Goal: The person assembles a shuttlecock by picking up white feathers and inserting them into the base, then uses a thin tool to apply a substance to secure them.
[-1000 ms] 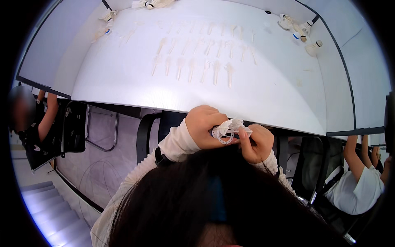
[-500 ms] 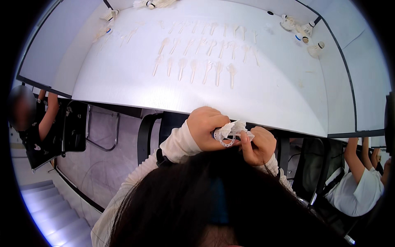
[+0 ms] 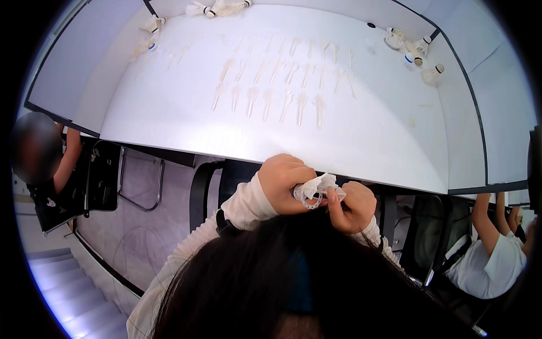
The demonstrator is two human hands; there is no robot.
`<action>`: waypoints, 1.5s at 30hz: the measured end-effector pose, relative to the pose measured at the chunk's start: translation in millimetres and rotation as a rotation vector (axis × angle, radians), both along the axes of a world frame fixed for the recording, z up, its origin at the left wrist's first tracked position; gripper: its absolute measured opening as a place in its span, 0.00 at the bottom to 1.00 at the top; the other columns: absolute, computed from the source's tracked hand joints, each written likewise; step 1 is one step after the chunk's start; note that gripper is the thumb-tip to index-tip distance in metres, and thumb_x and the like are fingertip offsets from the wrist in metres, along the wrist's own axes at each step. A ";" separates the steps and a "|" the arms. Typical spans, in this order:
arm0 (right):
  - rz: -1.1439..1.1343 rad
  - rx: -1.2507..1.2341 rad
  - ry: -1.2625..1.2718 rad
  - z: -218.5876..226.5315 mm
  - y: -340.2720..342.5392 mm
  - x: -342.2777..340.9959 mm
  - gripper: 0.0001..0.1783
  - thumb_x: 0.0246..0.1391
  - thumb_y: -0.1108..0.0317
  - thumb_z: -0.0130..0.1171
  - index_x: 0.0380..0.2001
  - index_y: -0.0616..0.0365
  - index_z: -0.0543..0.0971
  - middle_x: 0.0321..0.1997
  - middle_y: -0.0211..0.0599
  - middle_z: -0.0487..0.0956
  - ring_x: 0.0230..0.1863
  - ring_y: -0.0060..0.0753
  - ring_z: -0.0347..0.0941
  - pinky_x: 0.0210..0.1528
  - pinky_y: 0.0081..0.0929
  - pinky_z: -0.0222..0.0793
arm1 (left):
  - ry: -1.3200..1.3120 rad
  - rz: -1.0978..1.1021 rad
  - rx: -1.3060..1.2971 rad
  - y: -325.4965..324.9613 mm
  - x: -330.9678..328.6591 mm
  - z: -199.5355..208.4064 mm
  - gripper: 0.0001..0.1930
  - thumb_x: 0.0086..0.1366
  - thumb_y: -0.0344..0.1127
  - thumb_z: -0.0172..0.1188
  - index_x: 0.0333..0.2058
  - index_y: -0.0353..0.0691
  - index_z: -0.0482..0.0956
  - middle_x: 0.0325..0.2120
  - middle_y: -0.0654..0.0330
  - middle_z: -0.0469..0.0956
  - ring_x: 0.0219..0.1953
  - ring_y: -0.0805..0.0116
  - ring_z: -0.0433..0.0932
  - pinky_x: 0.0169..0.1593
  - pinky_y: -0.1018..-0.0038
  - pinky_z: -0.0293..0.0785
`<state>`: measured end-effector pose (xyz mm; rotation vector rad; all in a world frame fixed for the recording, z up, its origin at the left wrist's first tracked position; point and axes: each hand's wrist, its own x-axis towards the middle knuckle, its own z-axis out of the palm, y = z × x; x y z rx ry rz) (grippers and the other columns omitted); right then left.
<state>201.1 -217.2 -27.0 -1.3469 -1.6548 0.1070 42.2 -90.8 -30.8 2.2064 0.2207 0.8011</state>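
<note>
In front of the table's near edge, my left hand (image 3: 285, 183) is closed round a shuttlecock (image 3: 320, 185) with white feathers and a pale, pierced ring hanging below them. My right hand (image 3: 354, 208) meets it from the other side. Its fingers are closed at the shuttlecock's edge, one finger raised along a clear, flat piece. The fingertips partly hide what they pinch. Beyond both hands, several loose white feathers (image 3: 301, 107) lie in rows on the white table (image 3: 372, 150).
Shuttlecocks (image 3: 418, 48) stand and lie at the far right, others (image 3: 152, 25) at the far left and back. Low partitions (image 3: 460, 113) bound the table. A small black disc (image 3: 371, 25) lies at the back. Co-workers (image 3: 483, 265) sit on both sides.
The view has shifted slightly, so the table and feathers sit a little lower in it. Both hands keep their hold on the shuttlecock, with only a slight shift of the fingers.
</note>
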 end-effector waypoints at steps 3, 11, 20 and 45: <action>0.020 0.002 0.002 -2.8 -0.2 1.0 0.14 0.47 0.79 0.63 0.14 0.57 0.71 0.11 0.35 0.65 0.11 0.36 0.59 0.16 0.33 0.51 | -0.022 0.008 0.026 0.2 0.4 1.3 0.16 0.47 0.43 0.73 0.20 0.42 0.75 0.15 0.58 0.72 0.20 0.55 0.72 0.25 0.65 0.65; 0.062 -0.069 0.115 -7.1 3.1 -3.5 0.16 0.48 0.78 0.64 0.13 0.57 0.69 0.12 0.39 0.66 0.12 0.41 0.61 0.15 0.35 0.53 | -0.027 0.016 0.048 1.0 2.2 0.1 0.13 0.43 0.37 0.70 0.18 0.42 0.73 0.16 0.58 0.72 0.21 0.55 0.72 0.26 0.64 0.66; 0.071 -0.091 0.069 2.5 0.1 3.6 0.08 0.50 0.76 0.63 0.19 0.58 0.76 0.14 0.38 0.69 0.14 0.40 0.65 0.17 0.34 0.56 | -0.022 0.009 0.020 -0.3 0.2 1.7 0.15 0.45 0.40 0.72 0.18 0.43 0.72 0.16 0.58 0.71 0.21 0.55 0.72 0.25 0.65 0.65; -0.129 0.038 -0.208 38.6 45.9 31.0 0.09 0.51 0.71 0.61 0.37 0.58 0.82 0.35 0.40 0.79 0.39 0.46 0.74 0.41 0.36 0.67 | -0.035 -0.020 -0.068 -5.4 -3.4 16.0 0.11 0.50 0.37 0.74 0.26 0.41 0.80 0.18 0.60 0.75 0.21 0.58 0.74 0.28 0.68 0.67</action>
